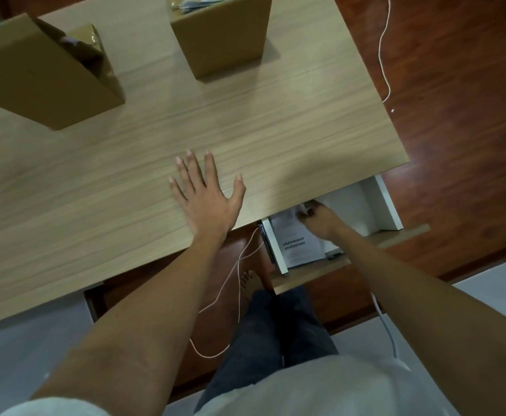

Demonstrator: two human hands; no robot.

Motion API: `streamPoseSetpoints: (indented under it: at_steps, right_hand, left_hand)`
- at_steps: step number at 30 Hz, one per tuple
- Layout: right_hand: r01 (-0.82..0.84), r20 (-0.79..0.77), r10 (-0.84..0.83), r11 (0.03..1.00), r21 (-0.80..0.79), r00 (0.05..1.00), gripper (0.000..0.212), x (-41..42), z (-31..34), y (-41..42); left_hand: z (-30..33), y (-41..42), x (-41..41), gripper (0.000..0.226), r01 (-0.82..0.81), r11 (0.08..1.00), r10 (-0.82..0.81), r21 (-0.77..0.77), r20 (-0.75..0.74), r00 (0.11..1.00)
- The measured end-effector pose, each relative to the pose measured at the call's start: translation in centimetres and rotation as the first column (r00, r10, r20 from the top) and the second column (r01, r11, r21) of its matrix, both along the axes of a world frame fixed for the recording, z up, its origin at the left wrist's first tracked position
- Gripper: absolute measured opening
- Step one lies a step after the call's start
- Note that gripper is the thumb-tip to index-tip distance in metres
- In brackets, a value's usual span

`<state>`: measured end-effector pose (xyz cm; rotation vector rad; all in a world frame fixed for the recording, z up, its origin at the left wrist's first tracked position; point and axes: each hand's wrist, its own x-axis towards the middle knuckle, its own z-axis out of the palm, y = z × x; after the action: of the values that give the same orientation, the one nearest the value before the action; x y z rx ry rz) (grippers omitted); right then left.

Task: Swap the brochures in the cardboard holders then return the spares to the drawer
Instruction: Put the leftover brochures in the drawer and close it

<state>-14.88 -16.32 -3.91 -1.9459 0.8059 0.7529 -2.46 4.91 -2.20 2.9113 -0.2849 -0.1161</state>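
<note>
Right hand in drawer, left flat on desk.
Left hand (208,196) splayed, empty, frame centre. Right hand (320,219) pinching brochures (298,243) inside the pulled-out drawer (391,205), lower right. Two cardboard holders (44,76) (224,40) stand along the top.

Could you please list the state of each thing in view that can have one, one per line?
Drawer: pulled open under the desk edge.
Brochures in drawer: lying flat inside.
Left holder: upright on the desk, contents unclear.
Right holder: upright, papers showing at its top.
Left hand: open, flat on the desk.
Right hand: reaching into the drawer; grip unclear.
</note>
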Motion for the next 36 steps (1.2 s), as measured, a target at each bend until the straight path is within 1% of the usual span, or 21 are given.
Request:
streamPoseSetpoints:
  at_steps: [2, 5, 7, 10, 11, 13, 15, 17, 19, 21, 23, 25, 27, 29, 31, 33, 36]
  right_hand:
    - [0.057, -0.019, -0.058, 0.997, -0.056, 0.998, 0.045, -0.7, -0.2, 0.1]
    - [0.205, -0.011, -0.210, 0.963, -0.176, 0.978, 0.043, -1.6, -0.4, 0.0]
    - [0.199, -0.033, -0.208, 0.963, -0.183, 0.977, 0.045, -2.1, -0.4, 0.3]
    - [0.047, -0.089, -0.056, 0.994, -0.100, 0.994, 0.044, -2.7, -0.5, 1.2]
    - [-0.004, -0.094, -0.006, 0.995, -0.100, 0.996, 0.043, -2.8, -0.4, 1.5]
    - [-0.049, -0.096, 0.038, 0.991, -0.124, 0.995, 0.045, -3.0, -0.2, 1.7]
    - [-0.098, -0.088, 0.085, 0.982, -0.159, 0.992, 0.053, -3.2, 0.3, 1.5]
    - [-0.158, -0.044, 0.152, 0.963, -0.217, 0.987, 0.058, -3.7, 1.1, 1.2]
    - [-0.177, 0.076, 0.208, 0.938, -0.298, 0.975, 0.054, -4.7, 2.4, 1.0]
    - [-0.176, 0.231, 0.264, 0.923, -0.342, 0.937, 0.056, -6.5, 3.8, 1.1]
    - [-0.258, 0.310, 0.378, 0.895, -0.365, 0.872, 0.069, -8.6, 4.8, 1.3]
    - [-0.394, 0.294, 0.536, 0.815, -0.426, 0.791, 0.085, -10.5, 5.1, 1.5]
    - [-0.472, 0.217, 0.626, 0.734, -0.488, 0.749, 0.093, -11.8, 5.0, 1.6]
    - [-0.470, 0.148, 0.636, 0.689, -0.552, 0.758, 0.086, -12.6, 4.7, 1.9]
    - [-0.417, 0.123, 0.595, 0.681, -0.602, 0.794, 0.082, -12.8, 4.6, 2.2]
    - [-0.370, 0.121, 0.576, 0.657, -0.656, 0.808, 0.086, -12.4, 4.5, 2.5]
    - [-0.334, 0.154, 0.590, 0.632, -0.699, 0.792, 0.095, -11.2, 4.8, 2.5]
  left_hand:
    - [0.0, 0.0, 0.0, 0.083, 0.003, 1.000, -0.003, -0.003, 0.007, 1.000]
    - [-0.1, 0.0, -0.1, 0.083, 0.003, 1.000, -0.003, -0.011, 0.010, 1.000]
    - [-0.1, 0.0, -0.1, 0.083, -0.002, 1.000, 0.002, -0.015, 0.011, 1.000]
    - [-0.1, 0.0, -0.1, 0.082, 0.000, 1.000, 0.001, -0.025, 0.022, 1.000]
    - [-0.2, 0.1, -0.1, 0.082, 0.000, 1.000, 0.000, -0.026, 0.029, 1.000]
    - [-0.3, 0.0, -0.1, 0.082, 0.000, 1.000, 0.001, -0.030, 0.034, 0.999]
    - [-0.5, 0.0, -0.1, 0.082, -0.006, 0.999, 0.008, -0.035, 0.040, 0.999]
    - [-0.7, 0.1, 0.0, 0.081, -0.008, 0.999, 0.010, -0.042, 0.051, 0.999]
    - [-0.8, 0.2, 0.0, 0.081, -0.004, 0.999, 0.006, -0.050, 0.056, 0.998]
    - [-0.9, 0.2, 0.1, 0.081, -0.003, 0.999, 0.006, -0.052, 0.057, 0.998]
    - [-0.9, 0.2, 0.1, 0.081, -0.004, 0.999, 0.007, -0.054, 0.057, 0.998]
    - [-1.0, 0.2, 0.1, 0.081, -0.002, 0.998, 0.005, -0.056, 0.051, 0.999]
    - [-1.0, 0.3, 0.1, 0.081, 0.001, 0.998, 0.002, -0.058, 0.047, 0.999]
    - [-1.1, 0.3, 0.2, 0.080, 0.001, 0.999, 0.001, -0.054, 0.048, 0.999]
    - [-1.1, 0.3, 0.2, 0.080, 0.000, 0.999, 0.003, -0.053, 0.047, 0.999]
    - [-1.1, 0.3, 0.1, 0.080, -0.004, 0.998, 0.006, -0.059, 0.047, 0.999]
    - [-1.0, 0.3, 0.1, 0.079, -0.003, 0.998, 0.006, -0.062, 0.053, 0.999]
